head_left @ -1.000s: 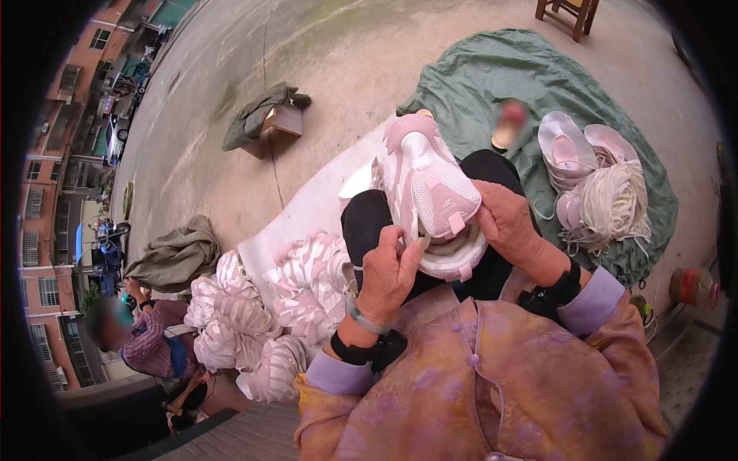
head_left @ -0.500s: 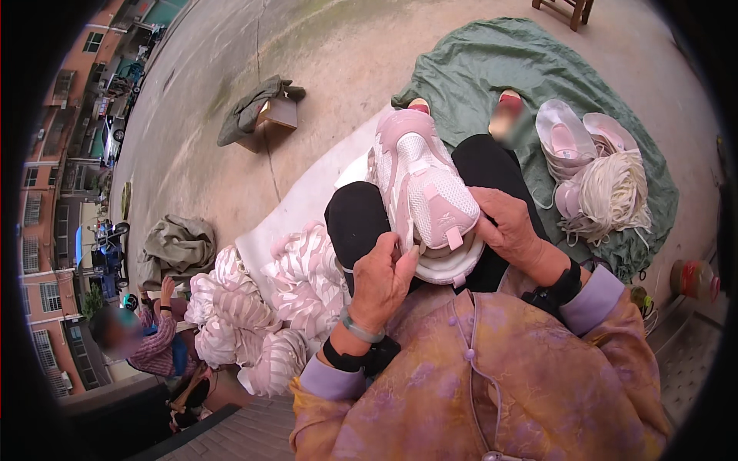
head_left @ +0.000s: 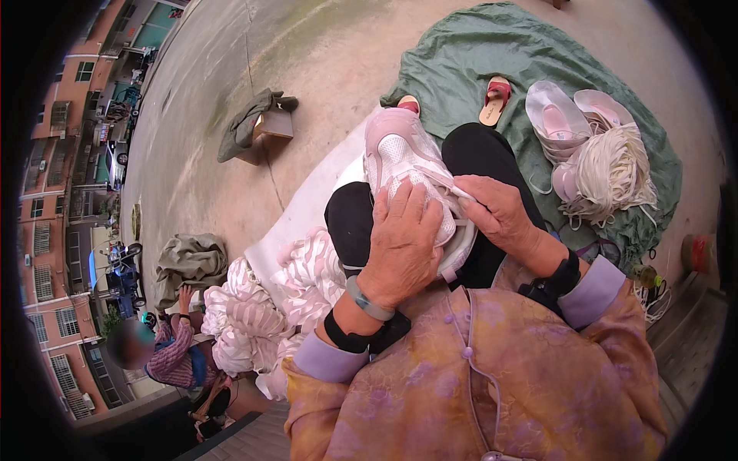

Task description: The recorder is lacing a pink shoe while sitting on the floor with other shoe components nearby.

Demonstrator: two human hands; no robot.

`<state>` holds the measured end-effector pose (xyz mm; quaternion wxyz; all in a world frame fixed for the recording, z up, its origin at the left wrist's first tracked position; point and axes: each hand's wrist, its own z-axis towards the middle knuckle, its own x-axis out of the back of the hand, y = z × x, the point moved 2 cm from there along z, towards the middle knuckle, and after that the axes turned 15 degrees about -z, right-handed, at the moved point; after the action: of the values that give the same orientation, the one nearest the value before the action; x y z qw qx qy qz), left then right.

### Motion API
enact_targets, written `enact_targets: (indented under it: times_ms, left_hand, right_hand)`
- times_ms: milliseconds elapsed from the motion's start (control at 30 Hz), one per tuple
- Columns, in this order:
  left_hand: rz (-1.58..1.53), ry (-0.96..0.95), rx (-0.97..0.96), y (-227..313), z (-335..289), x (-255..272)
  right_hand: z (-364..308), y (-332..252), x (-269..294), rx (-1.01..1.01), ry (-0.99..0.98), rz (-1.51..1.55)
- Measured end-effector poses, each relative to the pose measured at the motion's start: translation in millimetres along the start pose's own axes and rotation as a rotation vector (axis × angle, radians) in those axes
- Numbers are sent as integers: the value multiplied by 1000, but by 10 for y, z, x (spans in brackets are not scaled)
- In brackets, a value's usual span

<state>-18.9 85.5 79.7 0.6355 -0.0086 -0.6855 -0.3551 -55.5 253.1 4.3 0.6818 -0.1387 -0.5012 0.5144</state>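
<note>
A pink and white sneaker [head_left: 396,137] rests across my lap, its toe pointing away from me. My left hand [head_left: 406,242] lies over the sneaker's tongue and lace area, fingers stretched out on it. At the shoe's right side my right hand [head_left: 503,213] is closed, thumb and forefinger pinching a white shoelace [head_left: 462,192]. Part of the tongue and the laced middle is hidden under my left hand.
Pink and white shoes [head_left: 238,323] lie heaped at my left. On a green cloth [head_left: 453,65] at the right are a bundle of white laces [head_left: 615,180], pale shoes [head_left: 555,119] and a red sandal [head_left: 496,100]. A cloth-topped box [head_left: 273,127] stands ahead. Another person [head_left: 175,355] sits at far left.
My left hand has moved from the shoe's left edge onto its tongue. The right hand now pinches a lace. The tongue, upright before, is mostly covered.
</note>
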Motion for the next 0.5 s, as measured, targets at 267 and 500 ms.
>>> enact_targets:
  times_ms: [267, 500]
  left_hand:
    - [71, 51, -51, 13, 74, -112]
    - [82, -165, -76, 37, 61, -99]
  right_hand:
    - [84, -15, 51, 45, 13, 11]
    - [-6, 43, -29, 89, 61, 37]
